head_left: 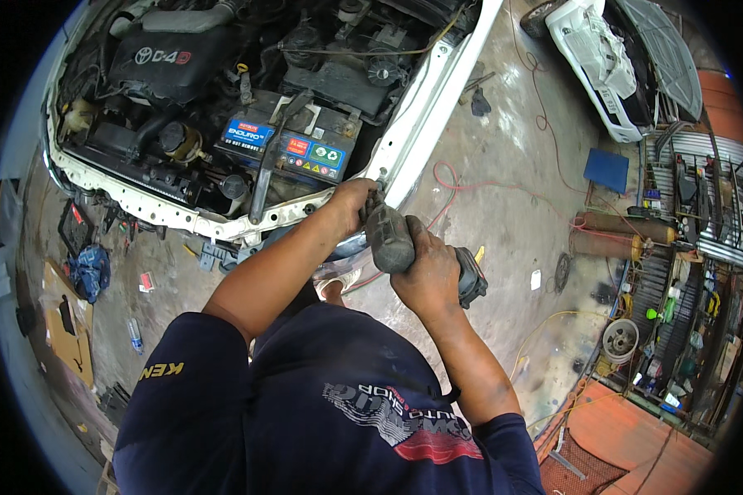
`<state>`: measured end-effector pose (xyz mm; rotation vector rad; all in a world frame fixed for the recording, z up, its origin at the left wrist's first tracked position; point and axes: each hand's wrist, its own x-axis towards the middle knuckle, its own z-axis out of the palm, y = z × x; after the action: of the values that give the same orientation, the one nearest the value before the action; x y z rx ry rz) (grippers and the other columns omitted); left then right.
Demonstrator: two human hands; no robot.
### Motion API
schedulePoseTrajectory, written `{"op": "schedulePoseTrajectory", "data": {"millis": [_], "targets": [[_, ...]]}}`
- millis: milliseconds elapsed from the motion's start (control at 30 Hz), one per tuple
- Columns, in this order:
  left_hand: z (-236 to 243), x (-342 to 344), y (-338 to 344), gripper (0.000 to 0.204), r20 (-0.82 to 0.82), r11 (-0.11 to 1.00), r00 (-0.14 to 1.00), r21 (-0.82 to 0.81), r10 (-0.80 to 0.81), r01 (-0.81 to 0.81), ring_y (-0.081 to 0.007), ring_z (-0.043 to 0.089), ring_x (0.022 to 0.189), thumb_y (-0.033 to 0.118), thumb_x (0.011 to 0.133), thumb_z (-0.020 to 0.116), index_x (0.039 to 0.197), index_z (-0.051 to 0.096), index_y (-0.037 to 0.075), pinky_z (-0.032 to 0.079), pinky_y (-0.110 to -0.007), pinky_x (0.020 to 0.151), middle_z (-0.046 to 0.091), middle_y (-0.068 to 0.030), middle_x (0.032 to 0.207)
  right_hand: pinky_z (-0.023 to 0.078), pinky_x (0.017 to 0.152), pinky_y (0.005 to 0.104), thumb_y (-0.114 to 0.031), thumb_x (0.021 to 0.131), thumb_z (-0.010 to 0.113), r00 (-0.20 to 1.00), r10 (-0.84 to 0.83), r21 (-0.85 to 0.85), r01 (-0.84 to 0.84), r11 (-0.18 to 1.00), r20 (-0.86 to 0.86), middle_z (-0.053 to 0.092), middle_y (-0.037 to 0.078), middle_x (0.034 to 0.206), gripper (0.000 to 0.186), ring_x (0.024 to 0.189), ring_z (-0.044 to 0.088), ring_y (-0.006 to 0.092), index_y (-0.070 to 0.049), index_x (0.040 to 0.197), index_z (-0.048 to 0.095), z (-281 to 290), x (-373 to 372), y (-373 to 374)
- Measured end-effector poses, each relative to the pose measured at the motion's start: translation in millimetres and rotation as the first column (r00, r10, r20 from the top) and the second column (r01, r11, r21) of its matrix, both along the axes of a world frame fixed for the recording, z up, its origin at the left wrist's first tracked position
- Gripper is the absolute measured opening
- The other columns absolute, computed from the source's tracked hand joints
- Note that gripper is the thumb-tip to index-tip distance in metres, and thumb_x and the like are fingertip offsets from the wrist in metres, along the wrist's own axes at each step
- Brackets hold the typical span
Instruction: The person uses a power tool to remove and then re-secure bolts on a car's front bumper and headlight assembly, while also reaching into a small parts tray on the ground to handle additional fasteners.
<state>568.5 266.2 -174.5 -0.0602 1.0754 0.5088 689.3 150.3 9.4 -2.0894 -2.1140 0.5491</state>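
Note:
My right hand [428, 271] is wrapped round the grip of a dark cordless impact wrench [390, 241]. Its battery pack [471, 279] sticks out past the hand on the right. The tool's nose points away from me, at the front corner of a white car body frame [381, 172]. By that nose, my left hand [353, 203] is closed at the corner of the frame. The tool partly covers its fingers, so what they grip is hidden. Just beyond lies a car battery [285, 153] with a blue label, crossed by a dark hold-down bar [270, 157].
An engine with a black cover [169, 66] fills the open bay. A red hose [504, 183] runs across the concrete floor. Gas cylinders [607, 245] and a cluttered rack [685, 289] stand on the right, below a detached white car front [603, 70]. Cardboard [68, 330] lies at left.

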Motion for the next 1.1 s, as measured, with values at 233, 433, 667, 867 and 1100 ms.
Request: {"op": "schedulePoseTrajectory", "data": {"millis": [233,433,667,867,1100], "targets": [[-0.9,1.5,21.9,0.018,-0.141,0.958,0.961,0.124,-0.240,0.257,-0.0246,0.072,0.079,0.018,0.100,0.061,0.102,0.069,0.002,0.061,-0.042,0.069,0.070,-0.0108,0.090,0.056,0.087,0.0530,-0.009,0.080,0.065,0.977,-0.210,-0.126,0.203,0.971,-0.044,0.073,0.027,0.103,0.051,0.101,0.070,0.0454,-0.005,0.131,0.062,15.5,-13.1,28.9],[-3.1,7.4,26.5,0.018,-0.325,0.933,0.915,0.186,-0.237,0.308,-0.0198,0.061,0.053,0.018,0.093,0.068,0.086,0.071,0.002,0.043,-0.036,0.044,0.067,-0.0092,0.073,0.056,0.087,0.0522,-0.014,0.080,0.068,0.960,-0.277,-0.137,0.270,0.953,-0.034,0.073,0.026,0.105,0.053,0.101,0.070,0.0438,-0.006,0.133,0.062,12.4,-11.8,32.5],[23.8,-8.0,38.9,0.026,-0.641,0.615,0.658,0.347,-0.395,0.708,-0.0212,0.059,0.055,0.022,0.089,0.072,0.081,0.072,-0.003,0.041,-0.041,0.047,0.066,-0.0125,0.068,0.056,0.091,0.0455,-0.011,0.081,0.067,0.881,-0.417,-0.146,0.393,0.908,-0.225,0.074,0.025,0.108,0.047,0.106,0.071,0.0423,-0.005,0.127,0.066,-2.1,-1.3,26.2],[10.6,-2.5,63.7,0.030,-0.724,0.390,0.433,0.242,-0.538,0.889,-0.0232,0.068,0.066,0.026,0.088,0.072,0.086,0.078,-0.003,0.050,-0.042,0.055,0.073,-0.0170,0.079,0.056,0.093,0.0394,-0.005,0.081,0.064,0.852,-0.445,-0.193,0.404,0.894,-0.277,0.075,0.026,0.112,0.047,0.110,0.073,0.0365,-0.001,0.127,0.067,-2.6,-1.8,28.7],[24.2,-19.5,69.5,0.027,-0.842,0.135,0.337,0.309,-0.421,0.941,-0.0349,0.073,0.073,0.019,0.083,0.073,0.099,0.077,-0.003,0.057,-0.045,0.067,0.074,-0.0237,0.088,0.055,0.094,0.0377,-0.004,0.080,0.064,0.788,-0.513,-0.251,0.449,0.858,-0.341,0.076,0.022,0.113,0.046,0.108,0.073,0.0299,0.002,0.126,0.068,-8.3,5.3,24.6]]}}
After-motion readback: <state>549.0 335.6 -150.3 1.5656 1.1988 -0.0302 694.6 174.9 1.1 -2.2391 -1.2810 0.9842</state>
